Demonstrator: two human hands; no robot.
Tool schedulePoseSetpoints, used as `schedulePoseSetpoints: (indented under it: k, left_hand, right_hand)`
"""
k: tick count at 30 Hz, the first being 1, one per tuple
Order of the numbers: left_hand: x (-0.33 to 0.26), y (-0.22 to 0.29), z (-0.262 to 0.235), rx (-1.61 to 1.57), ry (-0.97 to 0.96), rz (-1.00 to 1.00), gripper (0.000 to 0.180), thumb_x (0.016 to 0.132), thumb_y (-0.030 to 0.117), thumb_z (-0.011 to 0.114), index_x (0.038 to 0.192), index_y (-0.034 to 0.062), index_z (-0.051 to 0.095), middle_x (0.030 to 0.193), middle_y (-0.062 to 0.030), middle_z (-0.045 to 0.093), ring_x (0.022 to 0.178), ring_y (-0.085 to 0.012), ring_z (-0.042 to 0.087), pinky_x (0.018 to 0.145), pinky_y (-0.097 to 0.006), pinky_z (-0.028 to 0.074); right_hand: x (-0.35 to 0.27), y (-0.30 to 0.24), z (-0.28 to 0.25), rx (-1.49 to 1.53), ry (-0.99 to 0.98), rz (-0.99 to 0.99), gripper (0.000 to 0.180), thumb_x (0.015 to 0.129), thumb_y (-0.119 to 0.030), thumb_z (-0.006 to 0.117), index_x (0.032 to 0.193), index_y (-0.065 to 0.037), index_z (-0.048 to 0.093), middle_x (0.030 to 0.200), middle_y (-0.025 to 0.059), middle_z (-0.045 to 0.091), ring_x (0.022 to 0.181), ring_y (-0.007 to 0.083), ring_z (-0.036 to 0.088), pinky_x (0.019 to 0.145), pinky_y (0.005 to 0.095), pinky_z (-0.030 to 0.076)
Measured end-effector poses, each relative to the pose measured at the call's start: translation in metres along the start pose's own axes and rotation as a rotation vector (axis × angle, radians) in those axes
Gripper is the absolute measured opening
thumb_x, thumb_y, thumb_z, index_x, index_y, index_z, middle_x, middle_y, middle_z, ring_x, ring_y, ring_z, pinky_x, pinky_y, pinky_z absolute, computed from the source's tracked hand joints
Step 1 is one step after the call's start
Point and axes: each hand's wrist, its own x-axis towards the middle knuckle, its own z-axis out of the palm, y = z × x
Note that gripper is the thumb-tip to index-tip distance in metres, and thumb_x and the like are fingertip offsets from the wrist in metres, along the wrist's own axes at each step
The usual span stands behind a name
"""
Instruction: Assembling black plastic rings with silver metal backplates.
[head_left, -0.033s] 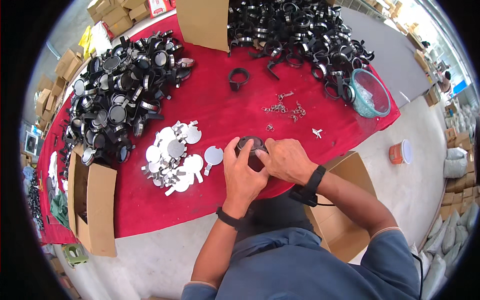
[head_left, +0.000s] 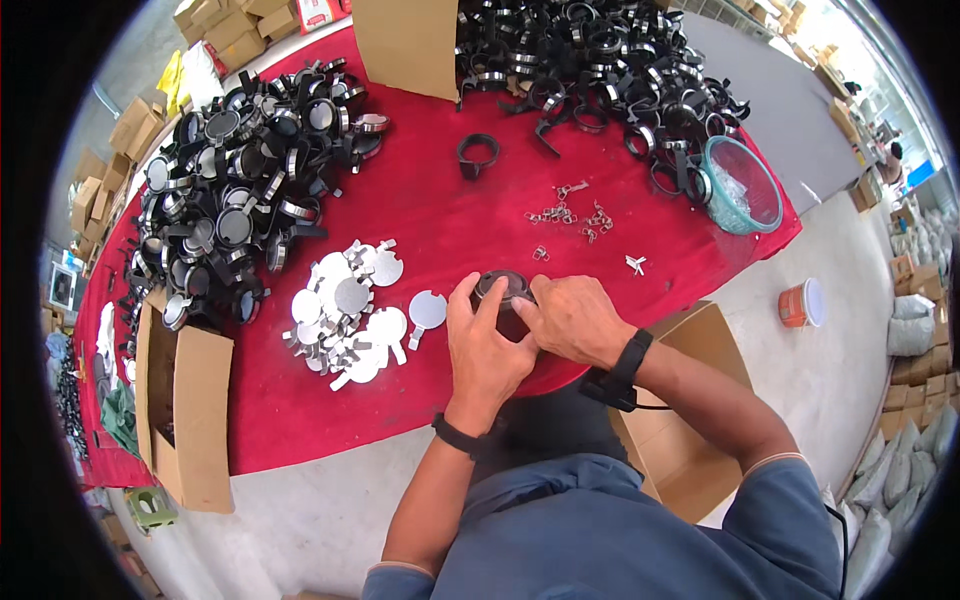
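At the left, a pile of pale tabbed discs lay on the red-covered worktop, with a single tabbed disc between it and the hands. The left hand grasped the left side of a dark round part, fingers reaching over the upper rim. This hand was judged best used as the clamp: firm, even hold, part upright. The right hand grasped the right side of the same part, thumb and fingers drawn in at the rim. Its pressure was best applied gradually and squarely, since a one-sided push could have tilted the part or let it slip.

The dark round part was located between the hands, by the near edge of the worktop. Its left rim was partly covered by fingers; its top showed a brownish-dark face within a black rim; its right side was largely hidden. The visible side wall was dark. Whether it was one piece or a ring around a block could not be determined.
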Motion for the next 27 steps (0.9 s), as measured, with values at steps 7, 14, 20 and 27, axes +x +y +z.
schedulePoseSetpoints:
  k: [7,14,20,27]
  left_hand:
    - [0.010,-0.003,0.007,0.036,0.060,0.060,0.045,0.089,0.021,0.085,0.126,-0.0026,0.076,0.140,-0.0296,0.061,0.128,-0.0447,0.063,0.108,-0.050,0.055]
    - [0.013,-0.006,0.004,0.012,0.021,0.021,0.054,0.084,0.024,0.091,0.128,-0.0023,0.076,0.141,-0.0284,0.063,0.128,-0.0421,0.065,0.108,-0.048,0.055]
    - [0.005,-0.014,-0.010,0.013,-0.095,-0.017,0.073,0.075,0.019,0.098,0.139,-0.0032,0.070,0.147,-0.0264,0.061,0.134,-0.0385,0.065,0.112,-0.046,0.055]
    - [0.004,-0.010,-0.042,-1.094,-0.295,-0.309,0.094,0.074,0.002,0.097,0.156,-0.0080,0.053,0.172,-0.0216,0.040,0.155,-0.0326,0.049,0.129,-0.047,0.041]
  right_hand:
    - [-0.001,-0.002,0.009,-0.032,0.062,0.087,0.042,0.104,-0.036,0.066,0.085,0.001,0.071,0.066,0.0223,0.069,0.063,0.0436,0.072,0.060,0.0535,0.058]
    - [-0.012,-0.008,0.013,-0.162,0.058,0.039,0.046,0.110,-0.037,0.058,0.082,-0.005,0.076,0.068,0.0193,0.072,0.062,0.0422,0.072,0.057,0.0539,0.057]
    - [-0.034,0.006,0.000,0.114,-0.111,0.197,0.043,0.114,-0.035,0.052,0.101,-0.002,0.075,0.076,0.0209,0.073,0.076,0.0418,0.074,0.071,0.0501,0.059]
    - [-0.066,0.020,-0.027,1.331,-0.218,0.516,0.034,0.112,-0.025,0.058,0.130,0.003,0.065,0.104,0.0097,0.075,0.083,0.0119,0.066,0.078,0.0306,0.054]
